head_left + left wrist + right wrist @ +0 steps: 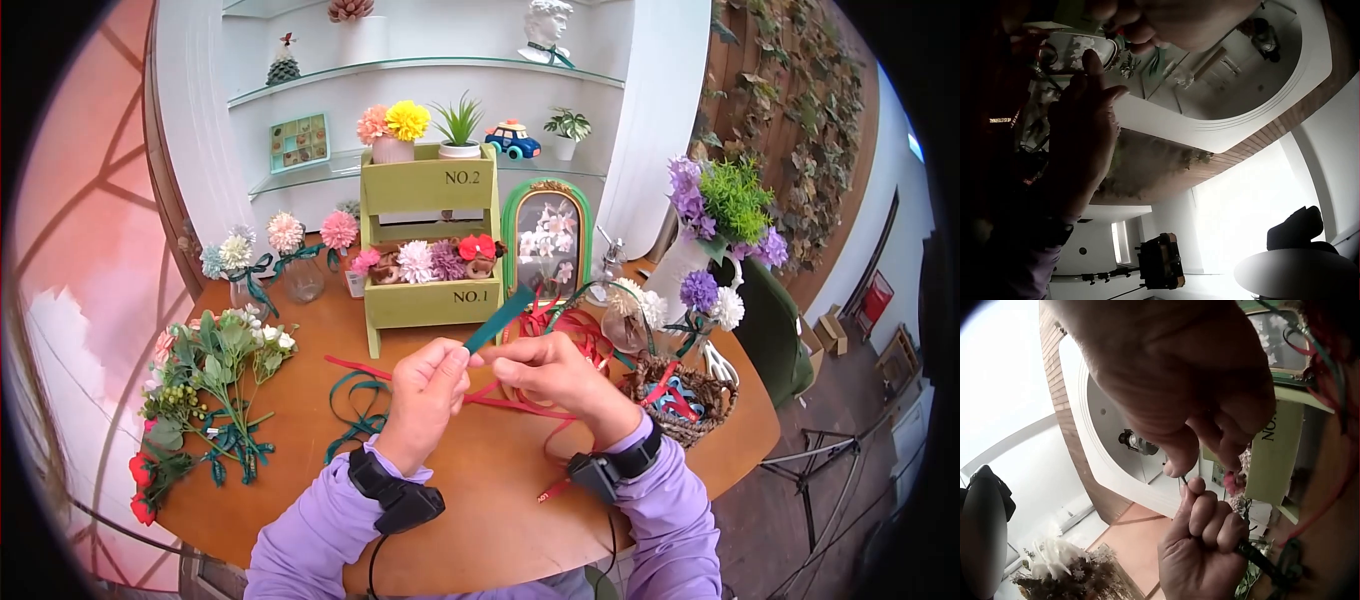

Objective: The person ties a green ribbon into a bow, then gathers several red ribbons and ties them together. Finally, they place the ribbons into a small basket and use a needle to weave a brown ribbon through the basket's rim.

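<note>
Above the brown table point(480, 490), before the green stand point(425, 185), the right hand point(560, 375) is hovering just beside the left hand point(428, 390), whether gripping anything I cannot tell; the left thumb and forefinger are pinching a green ribbon point(502, 318).

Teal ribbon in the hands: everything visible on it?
The teal ribbon looks like smooth, flat fabric. One stretch slants up and away from the left hand to a free end, raised over the table. The left hand pinches it; the right hand meets it there, apparently pinching too. The part inside the grip is hidden.
</note>
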Action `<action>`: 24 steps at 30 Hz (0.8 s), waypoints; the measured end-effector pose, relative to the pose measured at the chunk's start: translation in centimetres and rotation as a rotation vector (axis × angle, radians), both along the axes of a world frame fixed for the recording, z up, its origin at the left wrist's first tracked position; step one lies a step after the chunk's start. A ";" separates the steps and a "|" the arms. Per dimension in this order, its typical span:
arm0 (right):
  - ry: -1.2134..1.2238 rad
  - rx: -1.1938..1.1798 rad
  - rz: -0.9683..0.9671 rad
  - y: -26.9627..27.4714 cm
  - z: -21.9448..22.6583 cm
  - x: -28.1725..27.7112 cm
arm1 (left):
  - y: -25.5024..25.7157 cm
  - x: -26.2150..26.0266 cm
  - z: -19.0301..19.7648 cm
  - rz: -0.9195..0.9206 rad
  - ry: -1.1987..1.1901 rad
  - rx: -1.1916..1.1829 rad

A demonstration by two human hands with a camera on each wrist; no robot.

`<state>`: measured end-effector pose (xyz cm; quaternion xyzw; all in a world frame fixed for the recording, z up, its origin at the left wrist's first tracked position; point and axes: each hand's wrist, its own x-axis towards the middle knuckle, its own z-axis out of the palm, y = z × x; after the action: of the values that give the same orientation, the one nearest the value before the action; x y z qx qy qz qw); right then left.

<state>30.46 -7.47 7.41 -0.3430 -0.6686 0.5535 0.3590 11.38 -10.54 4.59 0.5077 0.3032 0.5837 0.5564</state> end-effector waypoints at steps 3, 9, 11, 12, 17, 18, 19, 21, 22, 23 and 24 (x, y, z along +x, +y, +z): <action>0.134 0.121 -0.105 -0.4 -0.9 -1.7 | -0.4 0.8 -0.7 0.014 0.061 0.012; 0.041 0.594 -0.377 0.3 -2.3 -1.8 | -0.7 1.2 -0.7 -0.055 0.117 -0.011; -0.207 0.918 -0.426 0.2 -2.1 -1.2 | -0.9 1.0 -0.3 -0.096 0.033 -0.109; -0.359 1.127 -0.426 0.1 -2.0 -1.0 | -0.9 0.9 -0.2 -0.135 -0.051 -0.205; -0.727 1.443 -0.415 -0.5 -2.4 -1.1 | -0.5 0.9 -0.6 -0.223 0.075 -0.187; -0.746 1.425 -0.393 -0.7 -2.4 -1.2 | -0.5 1.0 -0.7 -0.221 0.163 -0.156; -0.765 1.406 -0.371 -0.8 -2.4 -1.3 | -0.4 1.0 -0.8 -0.223 0.163 -0.158; -0.755 1.421 -0.379 -0.6 -2.6 -1.2 | -0.4 0.9 -0.9 -0.222 0.106 -0.199; -0.744 1.438 -0.388 -0.5 -2.6 -1.2 | -0.3 0.9 -1.0 -0.220 0.104 -0.200; -0.743 1.439 -0.385 -0.5 -2.6 -1.2 | -0.3 0.8 -1.0 -0.209 0.092 -0.218; -0.681 1.396 -0.375 -0.6 -2.5 -1.2 | -0.2 0.8 -1.1 -0.198 0.081 -0.236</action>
<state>29.26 -8.04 4.92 -0.2960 -0.8649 -0.1976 0.3538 12.14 -10.76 3.52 0.4895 0.3403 0.4652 0.6544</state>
